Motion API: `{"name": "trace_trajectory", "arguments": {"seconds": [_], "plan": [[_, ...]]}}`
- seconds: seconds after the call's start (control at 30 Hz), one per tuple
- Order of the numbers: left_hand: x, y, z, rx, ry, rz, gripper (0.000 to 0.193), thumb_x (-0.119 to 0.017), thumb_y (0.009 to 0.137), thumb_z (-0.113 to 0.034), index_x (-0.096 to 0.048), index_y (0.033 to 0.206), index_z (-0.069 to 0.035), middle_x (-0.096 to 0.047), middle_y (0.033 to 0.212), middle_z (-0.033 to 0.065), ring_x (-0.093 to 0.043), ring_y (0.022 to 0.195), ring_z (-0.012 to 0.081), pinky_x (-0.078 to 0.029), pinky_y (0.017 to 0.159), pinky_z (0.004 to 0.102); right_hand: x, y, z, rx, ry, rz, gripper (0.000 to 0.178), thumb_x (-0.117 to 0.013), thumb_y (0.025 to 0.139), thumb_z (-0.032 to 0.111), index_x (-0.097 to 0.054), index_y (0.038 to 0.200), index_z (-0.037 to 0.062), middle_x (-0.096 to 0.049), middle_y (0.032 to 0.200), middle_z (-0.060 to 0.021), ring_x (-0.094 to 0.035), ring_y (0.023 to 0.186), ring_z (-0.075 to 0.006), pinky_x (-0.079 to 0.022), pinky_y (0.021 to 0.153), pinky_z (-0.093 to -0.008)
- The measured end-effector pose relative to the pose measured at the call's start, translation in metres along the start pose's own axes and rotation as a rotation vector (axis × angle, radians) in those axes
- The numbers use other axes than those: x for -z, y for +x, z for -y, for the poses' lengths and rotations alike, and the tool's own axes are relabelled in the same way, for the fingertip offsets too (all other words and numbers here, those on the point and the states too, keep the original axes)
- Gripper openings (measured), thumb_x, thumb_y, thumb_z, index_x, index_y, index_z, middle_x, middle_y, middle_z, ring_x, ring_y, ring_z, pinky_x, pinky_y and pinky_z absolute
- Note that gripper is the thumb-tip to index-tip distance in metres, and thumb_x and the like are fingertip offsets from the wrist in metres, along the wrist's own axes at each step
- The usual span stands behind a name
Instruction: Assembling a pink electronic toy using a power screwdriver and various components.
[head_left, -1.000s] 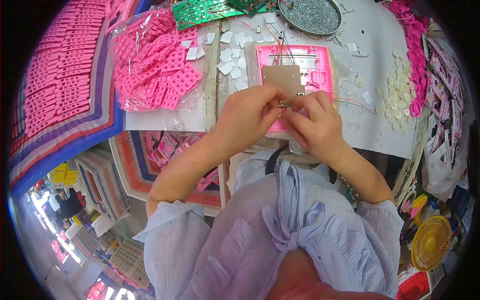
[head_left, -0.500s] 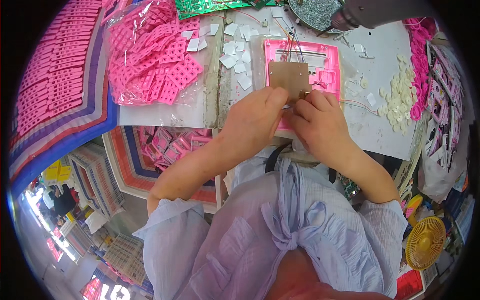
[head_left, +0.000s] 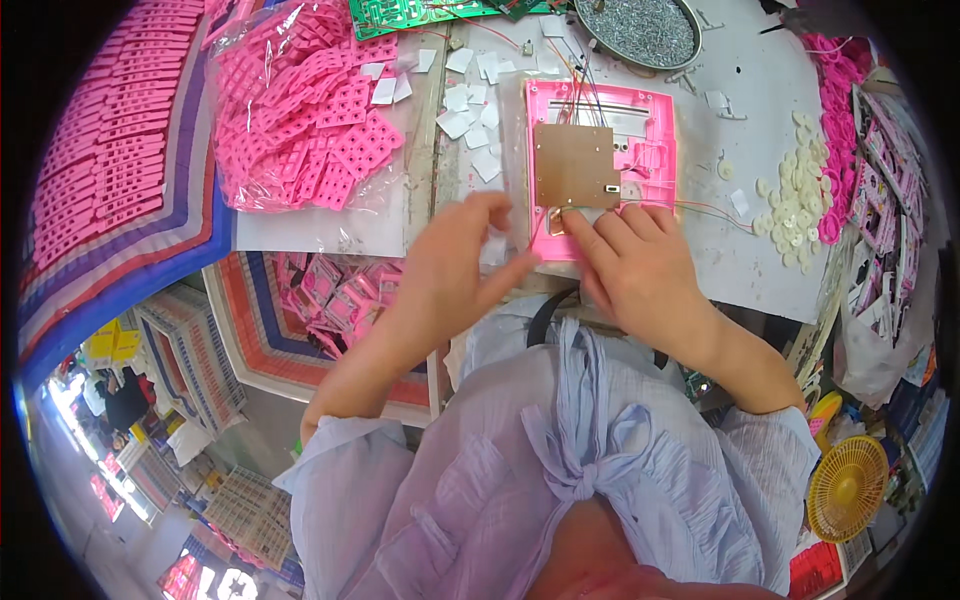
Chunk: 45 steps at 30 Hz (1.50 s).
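Note:
A shallow pink plastic case (head_left: 667, 130) lies on the bench in front of me, its inside facing up. On it rests a brown circuit board (head_left: 575, 165) with a small switch at its lower right corner; thin wires run off its far edge. My right hand (head_left: 640, 255) lies over the near right part of the case, index fingertip down beside a small shiny piece (head_left: 556, 221) below the board. Its other fingers lie by the board's near edge, partly curled. My left hand (head_left: 455, 255) is off the case to the left, thumb and fingers apart, holding nothing.
A clear bag of pink keypad-like parts (head_left: 300, 110) lies left, white paper squares (head_left: 457, 118) nearer. A round tray of screws (head_left: 645, 35) stands at the back. Off-white discs (head_left: 797, 190) and pink cords (head_left: 835, 130) lie right. Below the bench's left side is a bin of pink parts (head_left: 335, 300).
My left hand has drawn back left from the board and opened. My right hand has shifted slightly nearer, its index finger now below the board. A dark tool above the screw tray has left view.

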<state>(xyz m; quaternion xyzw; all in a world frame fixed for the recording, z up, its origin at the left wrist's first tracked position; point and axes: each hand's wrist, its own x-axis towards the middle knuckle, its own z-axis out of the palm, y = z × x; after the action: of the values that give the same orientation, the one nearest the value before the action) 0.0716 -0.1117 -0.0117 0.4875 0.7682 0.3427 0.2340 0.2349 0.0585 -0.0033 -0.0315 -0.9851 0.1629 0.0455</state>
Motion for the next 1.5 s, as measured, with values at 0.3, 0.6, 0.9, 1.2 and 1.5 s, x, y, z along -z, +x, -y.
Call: {"name": "trace_trajectory", "arguments": {"seconds": [0.3, 0.6, 0.9, 1.2, 1.5], "plan": [[0.003, -0.012, 0.004, 0.283, -0.734, 0.058, 0.018, -0.061, 0.094, -0.001, -0.056, 0.111, -0.001, -0.059, 0.093, 0.0001, -0.056, 0.085, 0.0068, -0.046, 0.074, 0.0231, 0.007, 0.009, -0.015, 0.185, 0.125, -0.043, 0.041, -0.072, 0.077, 0.020, -0.067, 0.116, 0.0072, -0.058, 0.086, -0.0031, -0.058, 0.086, -0.0214, -0.048, 0.069, -0.0349], [0.020, 0.006, 0.005, 0.210, -0.938, 0.038, 0.019, -0.061, 0.093, 0.003, -0.064, 0.111, 0.002, -0.065, 0.102, 0.0035, -0.059, 0.090, 0.0080, -0.047, 0.079, 0.0237, 0.001, 0.012, -0.004, 0.104, 0.033, 0.003, 0.040, -0.072, 0.078, 0.018, -0.067, 0.116, 0.0079, -0.059, 0.084, -0.0026, -0.058, 0.084, -0.0207, -0.049, 0.068, -0.0336], [0.010, 0.015, 0.008, 0.040, -0.862, -0.173, 0.021, -0.061, 0.092, 0.006, -0.069, 0.111, 0.001, -0.069, 0.099, 0.0075, -0.064, 0.087, 0.0108, -0.050, 0.069, 0.0224, -0.001, 0.017, 0.007, 0.013, -0.024, 0.006, 0.042, -0.070, 0.081, 0.020, -0.064, 0.120, 0.0034, -0.059, 0.084, -0.0047, -0.059, 0.083, -0.0219, -0.049, 0.068, -0.0344], [0.000, 0.035, -0.008, 0.253, -1.069, -0.170, 0.040, -0.066, 0.089, 0.004, -0.046, 0.123, -0.001, -0.071, 0.087, 0.0091, -0.061, 0.066, 0.0081, -0.047, 0.058, 0.0201, 0.013, 0.016, -0.014, 0.158, 0.106, 0.155, 0.031, -0.069, 0.082, 0.020, -0.069, 0.110, 0.0055, -0.060, 0.084, -0.0039, -0.060, 0.081, -0.0226, -0.052, 0.065, -0.0352], [0.000, 0.040, -0.026, 0.115, -0.607, 0.188, 0.059, -0.070, 0.086, 0.003, -0.036, 0.134, -0.006, -0.068, 0.078, 0.0029, -0.060, 0.064, 0.0055, -0.045, 0.057, 0.0188, 0.036, 0.011, -0.025, -0.007, 0.494, -0.291, 0.029, -0.070, 0.077, 0.004, -0.070, 0.106, 0.0076, -0.063, 0.094, -0.0082, -0.063, 0.082, -0.0292, -0.053, 0.070, -0.0402]]}}
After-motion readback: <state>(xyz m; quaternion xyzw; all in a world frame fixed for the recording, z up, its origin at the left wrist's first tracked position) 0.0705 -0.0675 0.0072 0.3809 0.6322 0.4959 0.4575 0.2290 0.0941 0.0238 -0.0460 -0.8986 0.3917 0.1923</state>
